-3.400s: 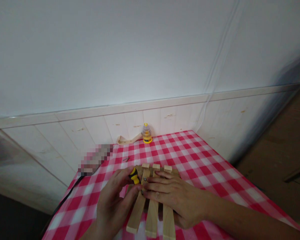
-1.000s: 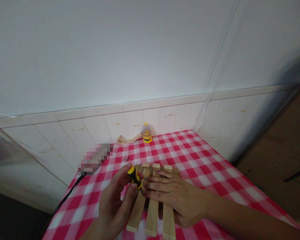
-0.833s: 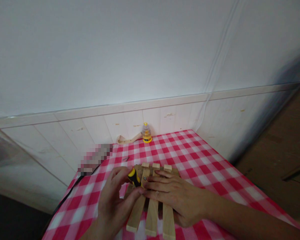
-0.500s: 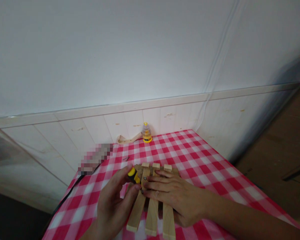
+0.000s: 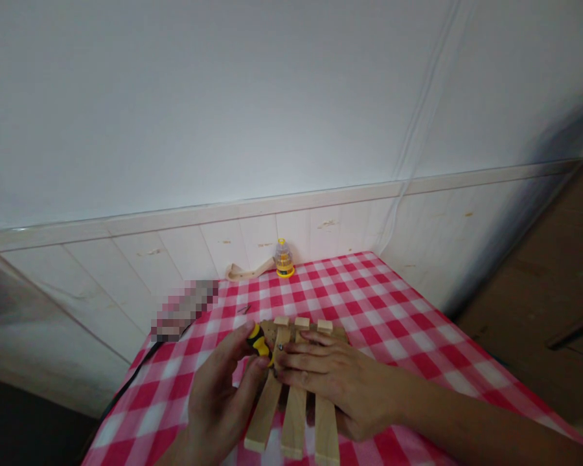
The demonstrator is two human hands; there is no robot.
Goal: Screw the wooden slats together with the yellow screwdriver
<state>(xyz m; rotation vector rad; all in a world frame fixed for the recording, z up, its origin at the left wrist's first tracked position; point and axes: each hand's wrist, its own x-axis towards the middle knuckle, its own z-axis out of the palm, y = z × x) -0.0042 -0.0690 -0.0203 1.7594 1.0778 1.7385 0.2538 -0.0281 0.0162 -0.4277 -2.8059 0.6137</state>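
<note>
My left hand (image 5: 221,391) is closed around the yellow and black handle of a short screwdriver (image 5: 259,343), which leans over the leftmost of three wooden slats (image 5: 263,417). The tool's tip is not clearly visible. A small screw head (image 5: 280,347) shows on that slat, close to my right fingertips. My right hand (image 5: 340,375) lies flat across the slats with its fingers stretched to the left, pressing on the wood. Under the slats' far ends lies a brownish wooden board (image 5: 341,332), partly hidden by my hand.
Against the wall stands a clear and yellow screwdriver bit case (image 5: 285,260), beside a curved wooden piece (image 5: 245,274). A small thin dark item (image 5: 244,309) lies on the red checked tablecloth (image 5: 393,323). A blurred-out object (image 5: 187,310) with a black cable is at the left edge.
The screwdriver handle has turned in my left fingers, so more of its black stripes show. My right hand stays in place on the slats.
</note>
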